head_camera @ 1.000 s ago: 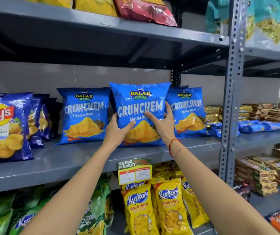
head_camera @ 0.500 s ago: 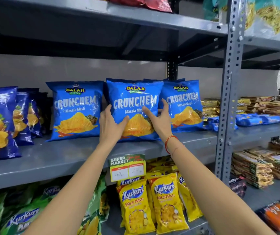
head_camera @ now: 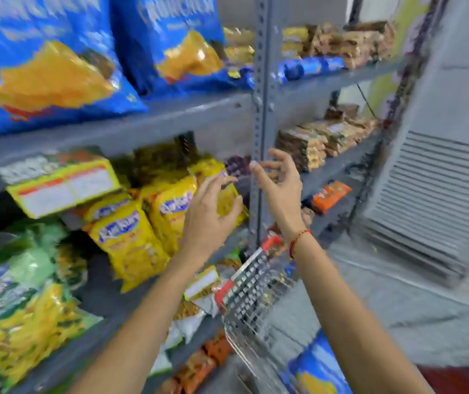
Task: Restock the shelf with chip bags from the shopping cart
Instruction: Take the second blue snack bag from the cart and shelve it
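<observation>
Two blue Crunchem chip bags (head_camera: 45, 72) (head_camera: 176, 44) stand on the grey shelf (head_camera: 187, 115) at the top left. My left hand (head_camera: 207, 214) and my right hand (head_camera: 278, 186) hang in mid-air below that shelf, both with fingers apart and holding nothing. The wire shopping cart (head_camera: 253, 291) with red corners sits below my hands, and another blue chip bag (head_camera: 315, 368) lies in it at the bottom edge. The view is blurred by motion.
Yellow Kurkure bags (head_camera: 130, 240) and green bags (head_camera: 14, 280) fill the lower shelf at left. A grey perforated upright post (head_camera: 261, 109) stands just behind my right hand. Biscuit packs (head_camera: 327, 137) fill the shelves at right. A louvred grey unit (head_camera: 441, 200) stands at far right.
Both hands have let go of the middle Crunchem bag, which stays on the shelf, and have dropped lower. The view has swung down and right, bringing the cart into sight.
</observation>
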`<state>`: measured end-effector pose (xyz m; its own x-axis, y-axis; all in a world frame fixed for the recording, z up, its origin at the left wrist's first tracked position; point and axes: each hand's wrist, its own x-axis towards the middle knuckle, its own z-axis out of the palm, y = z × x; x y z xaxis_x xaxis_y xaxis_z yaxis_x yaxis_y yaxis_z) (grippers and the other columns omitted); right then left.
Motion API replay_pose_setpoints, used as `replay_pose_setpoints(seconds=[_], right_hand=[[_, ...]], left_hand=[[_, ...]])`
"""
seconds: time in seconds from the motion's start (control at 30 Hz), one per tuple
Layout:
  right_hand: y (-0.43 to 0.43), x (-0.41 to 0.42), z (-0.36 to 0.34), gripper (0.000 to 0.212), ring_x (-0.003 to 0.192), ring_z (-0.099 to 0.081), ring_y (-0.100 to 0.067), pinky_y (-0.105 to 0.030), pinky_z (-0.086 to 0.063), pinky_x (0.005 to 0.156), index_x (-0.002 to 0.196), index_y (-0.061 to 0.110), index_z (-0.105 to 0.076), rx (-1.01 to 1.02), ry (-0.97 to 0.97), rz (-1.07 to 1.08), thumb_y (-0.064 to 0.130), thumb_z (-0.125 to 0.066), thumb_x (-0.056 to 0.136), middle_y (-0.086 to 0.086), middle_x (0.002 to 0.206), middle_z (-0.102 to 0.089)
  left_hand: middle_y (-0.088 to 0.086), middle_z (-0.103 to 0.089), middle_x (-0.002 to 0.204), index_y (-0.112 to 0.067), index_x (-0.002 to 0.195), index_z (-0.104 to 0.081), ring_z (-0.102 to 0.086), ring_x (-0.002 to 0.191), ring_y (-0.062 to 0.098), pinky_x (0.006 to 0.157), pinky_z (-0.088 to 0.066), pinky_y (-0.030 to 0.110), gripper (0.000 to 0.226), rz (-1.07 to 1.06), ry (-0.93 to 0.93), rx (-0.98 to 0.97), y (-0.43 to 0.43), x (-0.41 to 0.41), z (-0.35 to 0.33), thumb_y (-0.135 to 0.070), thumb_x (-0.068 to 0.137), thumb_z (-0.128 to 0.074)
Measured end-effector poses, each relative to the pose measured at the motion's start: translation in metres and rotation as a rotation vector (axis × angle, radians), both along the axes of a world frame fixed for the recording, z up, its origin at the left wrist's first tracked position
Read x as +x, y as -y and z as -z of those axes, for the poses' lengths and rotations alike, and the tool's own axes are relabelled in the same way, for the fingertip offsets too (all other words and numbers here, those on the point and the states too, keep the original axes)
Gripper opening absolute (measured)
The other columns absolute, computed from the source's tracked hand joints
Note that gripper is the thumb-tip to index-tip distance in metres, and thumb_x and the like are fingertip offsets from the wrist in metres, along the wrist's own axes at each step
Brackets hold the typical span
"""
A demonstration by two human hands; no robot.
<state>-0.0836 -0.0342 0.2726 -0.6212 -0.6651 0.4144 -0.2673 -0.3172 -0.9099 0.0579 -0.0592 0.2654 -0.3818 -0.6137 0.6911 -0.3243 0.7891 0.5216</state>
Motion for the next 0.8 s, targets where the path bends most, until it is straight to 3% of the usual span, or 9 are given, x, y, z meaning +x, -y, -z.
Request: replay_pose_setpoints(seconds=[0.13,0.23,0.37,0.4,0.5,0.63,0.8], right_hand=[[-0.046,-0.048,0.103,0.04,0.074,-0.06,-0.013,-0.022,-0.052,0.068,0.116,0.012,-0.058,0.267,0.057,0.086,0.028,-0.073,0.083,-0.002,0.089,-0.064],[-0.086,-0.077,0.177,0.037,0.071,-0.058,-0.004,-0.01,-0.046,0.06,0.113,0.012,-0.058,0.478,0.166,0.122,0.024,-0.074,0.083,0.0,0.088,-0.063],[-0.14,-0.103,0.268,0.039,0.073,-0.057,-0.013,-0.011,-0.045,0.058,0.113,0.011,-0.057,0.728,0.32,0.17,0.025,-0.075,0.082,-0.003,0.09,-0.058],[-0.153,-0.107,0.289,0.04,0.078,-0.057,-0.017,-0.011,-0.046,0.06,0.114,0.008,-0.058,0.791,0.346,0.195,0.023,-0.075,0.081,-0.005,0.092,-0.059],[-0.19,-0.111,0.353,0.042,0.088,-0.058,-0.023,-0.028,-0.047,0.072,0.112,0.007,-0.058,0.922,0.468,0.273,0.02,-0.079,0.077,-0.008,0.097,-0.059],[-0.234,-0.103,0.409,0.054,0.095,-0.052,-0.024,-0.029,-0.042,0.071,0.122,-0.001,-0.05,1.047,0.653,0.352,0.017,-0.077,0.08,-0.011,0.107,-0.054],[-0.257,-0.111,0.461,0.077,0.13,-0.045,-0.034,-0.039,-0.038,0.105,0.141,0.0,-0.034,1.112,0.858,0.454,0.025,-0.075,0.081,-0.02,0.142,-0.045]], left_hand=[[0.012,-0.062,0.107,-0.008,0.111,-0.06,-0.057,0.097,0.023,0.082,-0.04,0.027,0.03,0.114,0.218,0.295,-0.008,-0.049,0.086,-0.018,0.083,-0.065],[0.014,-0.058,0.119,-0.006,0.119,-0.055,-0.053,0.111,0.029,0.087,-0.036,0.027,0.038,0.163,0.479,0.532,-0.013,-0.076,0.156,-0.021,0.086,-0.064],[0.018,-0.051,0.132,-0.003,0.13,-0.047,-0.047,0.121,0.03,0.096,-0.036,0.031,0.047,0.24,0.765,0.724,-0.028,-0.1,0.236,-0.021,0.088,-0.061],[0.019,-0.05,0.133,-0.001,0.13,-0.046,-0.048,0.121,0.031,0.096,-0.037,0.032,0.048,0.258,0.813,0.761,-0.032,-0.107,0.252,-0.019,0.088,-0.061],[0.025,-0.053,0.128,0.005,0.126,-0.048,-0.052,0.115,0.035,0.093,-0.038,0.033,0.047,0.297,0.925,0.821,-0.044,-0.128,0.296,-0.015,0.086,-0.063],[0.025,-0.053,0.13,0.003,0.13,-0.046,-0.052,0.116,0.037,0.091,-0.039,0.035,0.053,0.31,1.09,0.932,-0.056,-0.15,0.349,-0.016,0.084,-0.065],[0.024,-0.049,0.136,0.0,0.134,-0.039,-0.05,0.121,0.035,0.094,-0.04,0.036,0.066,0.231,1.168,1.103,-0.063,-0.177,0.404,-0.03,0.083,-0.068]])
